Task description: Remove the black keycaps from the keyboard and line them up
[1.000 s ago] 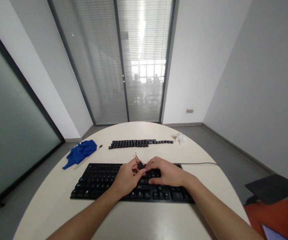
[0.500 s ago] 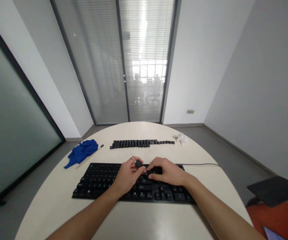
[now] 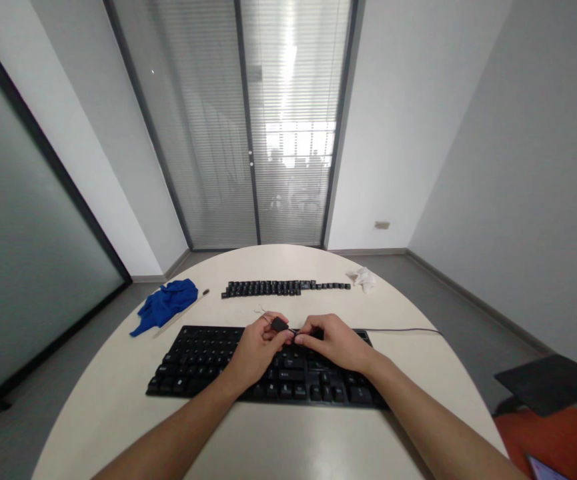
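In the head view, our left grip (image 3: pixel 255 348) pinches a small dark piece (image 3: pixel 279 325) above the keyboard (image 3: pixel 203 353); our right grip (image 3: pixel 338 343) nearly meets it, fingertips close together, though we can't tell what they hold. We judge this two-handed fine handling, calling next for a steady left pinch and careful right fingertips. Beyond both lie loose keycaps (image 3: pixel 263 288).

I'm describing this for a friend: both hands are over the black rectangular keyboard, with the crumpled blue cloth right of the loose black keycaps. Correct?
Not quite: in the head view, the blue cloth lies left of the keycaps. The left hand and right hand are indeed over the keyboard.
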Demonstrator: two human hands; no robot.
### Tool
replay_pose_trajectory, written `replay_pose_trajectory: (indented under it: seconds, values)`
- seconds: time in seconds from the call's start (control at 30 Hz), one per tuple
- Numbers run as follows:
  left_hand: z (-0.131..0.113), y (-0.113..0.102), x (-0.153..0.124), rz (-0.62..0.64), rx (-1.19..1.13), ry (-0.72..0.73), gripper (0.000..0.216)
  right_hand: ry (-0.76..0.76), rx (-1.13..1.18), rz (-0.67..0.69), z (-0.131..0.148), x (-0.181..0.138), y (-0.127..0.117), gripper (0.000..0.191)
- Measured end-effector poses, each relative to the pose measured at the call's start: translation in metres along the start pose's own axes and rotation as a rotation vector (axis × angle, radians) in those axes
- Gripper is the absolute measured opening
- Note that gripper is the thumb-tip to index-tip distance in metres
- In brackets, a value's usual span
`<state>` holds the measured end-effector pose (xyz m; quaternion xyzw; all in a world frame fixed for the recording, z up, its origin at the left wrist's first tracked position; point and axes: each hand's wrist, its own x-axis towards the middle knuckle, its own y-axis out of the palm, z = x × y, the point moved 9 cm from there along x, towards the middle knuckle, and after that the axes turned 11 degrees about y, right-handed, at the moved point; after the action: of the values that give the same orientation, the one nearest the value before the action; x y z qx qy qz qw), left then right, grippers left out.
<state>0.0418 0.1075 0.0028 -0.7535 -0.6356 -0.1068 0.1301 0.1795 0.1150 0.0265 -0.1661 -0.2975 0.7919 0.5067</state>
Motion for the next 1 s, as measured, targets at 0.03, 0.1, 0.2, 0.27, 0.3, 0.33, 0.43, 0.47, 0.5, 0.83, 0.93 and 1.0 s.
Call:
replay_pose_trajectory:
  seconds: [0.03,0.1,0.2,0.27,0.3,0.33,0.43,0.47,0.5,0.83,0.93,1.0]
  values:
    - [0.000,0.000,0.000,0.000,-0.001,-0.001,0.022,-0.004,-0.030,-0.021,0.001,0.000,-0.001,0.026]
    - [0.000,-0.001,0.000,-0.011,-0.001,0.003,0.024,-0.021,-0.094,-0.060,0.004,-0.001,-0.002,0.027]
    - [-0.001,-0.002,0.001,-0.016,0.018,0.011,0.024,-0.041,-0.191,-0.140,0.008,-0.002,-0.005,0.029]
    - [0.000,-0.002,0.001,-0.016,0.025,0.004,0.023,-0.046,-0.227,-0.180,0.009,-0.002,-0.007,0.028]
    - [0.000,-0.002,0.001,-0.020,0.024,-0.001,0.024,-0.051,-0.234,-0.190,0.010,-0.002,-0.007,0.028]
    - [0.000,-0.003,0.001,-0.029,0.019,-0.004,0.024,-0.057,-0.231,-0.188,0.010,-0.002,-0.007,0.027]
    - [-0.001,-0.005,0.002,-0.053,-0.008,-0.002,0.025,-0.071,-0.169,-0.150,0.009,-0.001,-0.004,0.026]
    - [-0.001,-0.005,0.002,-0.059,-0.017,-0.004,0.025,-0.070,-0.137,-0.130,0.008,0.000,-0.004,0.026]
    - [-0.001,-0.006,0.002,-0.066,-0.025,-0.010,0.025,-0.066,-0.105,-0.111,0.006,0.000,-0.003,0.026]
    - [0.006,-0.015,0.002,-0.131,-0.058,-0.069,0.030,-0.091,0.032,-0.053,0.006,-0.002,-0.002,0.015]
    - [0.005,-0.015,0.002,-0.128,-0.041,-0.051,0.028,-0.079,0.001,-0.090,0.008,-0.002,-0.003,0.009]
    - [0.005,-0.015,0.002,-0.135,-0.040,-0.034,0.027,-0.072,-0.039,-0.103,0.009,-0.002,-0.003,0.011]
